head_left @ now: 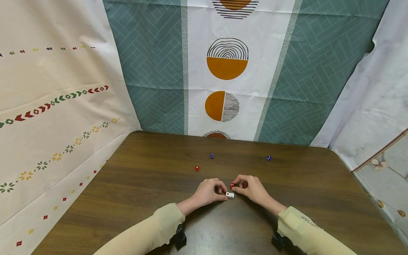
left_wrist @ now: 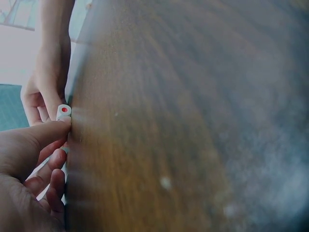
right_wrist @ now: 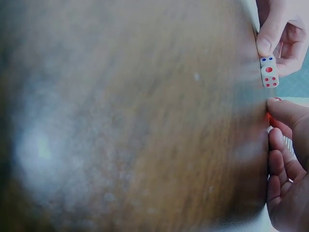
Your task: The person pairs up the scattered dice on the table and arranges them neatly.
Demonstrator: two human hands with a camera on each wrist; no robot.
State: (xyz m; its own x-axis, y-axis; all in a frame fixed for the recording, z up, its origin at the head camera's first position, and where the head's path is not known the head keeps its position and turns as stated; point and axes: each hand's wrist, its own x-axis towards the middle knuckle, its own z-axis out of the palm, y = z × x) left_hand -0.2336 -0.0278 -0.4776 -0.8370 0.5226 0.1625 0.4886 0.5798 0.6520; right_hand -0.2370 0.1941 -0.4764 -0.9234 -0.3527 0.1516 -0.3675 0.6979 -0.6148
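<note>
Two white dice stand side by side between the hands, a left white die [head_left: 227, 194] and a right white die [head_left: 232, 196]. My left hand [head_left: 207, 193] pinches the left one, its thumb [left_wrist: 60, 126] right at the die's edge. Just above the pair in the head view, my right hand [head_left: 253, 189] pinches a red die [head_left: 232, 185] between thumb and fingertips. In the right wrist view the right hand [right_wrist: 289, 159] mostly covers that red die, with a little red showing at the thumb tip. The white dice [right_wrist: 269, 72] appear beyond it, beside the left thumb.
Farther back on the brown wooden table [head_left: 153, 159] lie another red die [head_left: 197, 169], a blue die [head_left: 211, 156] and a second blue die [head_left: 269, 158] to the right. Patterned cloths [head_left: 153, 71] hang along the table's back and sides.
</note>
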